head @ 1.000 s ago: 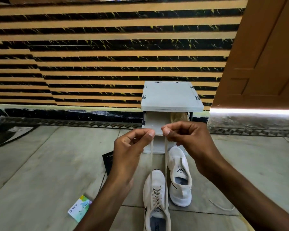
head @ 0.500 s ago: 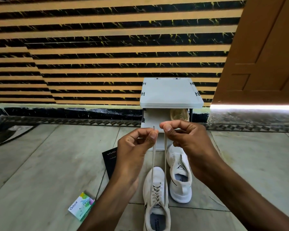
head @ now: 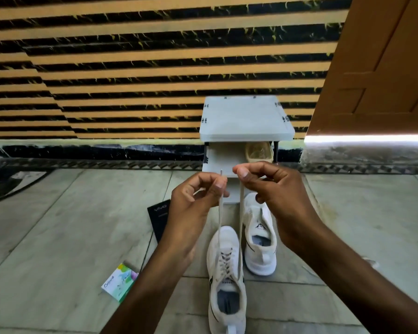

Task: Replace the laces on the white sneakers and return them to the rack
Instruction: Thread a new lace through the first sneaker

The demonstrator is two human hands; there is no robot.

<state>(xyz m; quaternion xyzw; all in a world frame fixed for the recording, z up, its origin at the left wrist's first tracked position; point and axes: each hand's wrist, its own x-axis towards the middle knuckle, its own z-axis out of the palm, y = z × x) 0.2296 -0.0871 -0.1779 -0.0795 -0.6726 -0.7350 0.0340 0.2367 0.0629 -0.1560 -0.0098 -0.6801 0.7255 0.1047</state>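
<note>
The wall (head: 155, 68) of orange and black stripes fills your view from nine through one o'clock, and a brown door (head: 384, 68) closes it off at two o'clock. The grey tiled floor (head: 58, 237) spreads across the lower half.

The white rack (head: 245, 116) stands against the wall at twelve o'clock from your hands, with a beige shoe (head: 260, 151) on its lower shelf, toward the right.

Your left hand (head: 193, 201) and right hand (head: 275, 189) are raised close together in front of the rack, fingertips nearly meeting. Each pinches one end of the lace between thumb and forefinger.

The two white sneakers sit on the floor at six o'clock from your hands. The near sneaker (head: 223, 237) points toward the rack with its heel at the bottom edge of the view. The far sneaker (head: 261, 249) lies just beside it at one o'clock, closer to the rack.

A black box (head: 159, 218) lies at nine o'clock from the near sneaker, partly behind your left wrist. A small colourful carton (head: 120, 282) rests at eight o'clock, apart from both.

The left lace strand (head: 220, 213) and right lace strand (head: 240, 213) run straight down from your fingers to the near sneaker's eyelets. The left tip pokes up above your fingertips.
</note>
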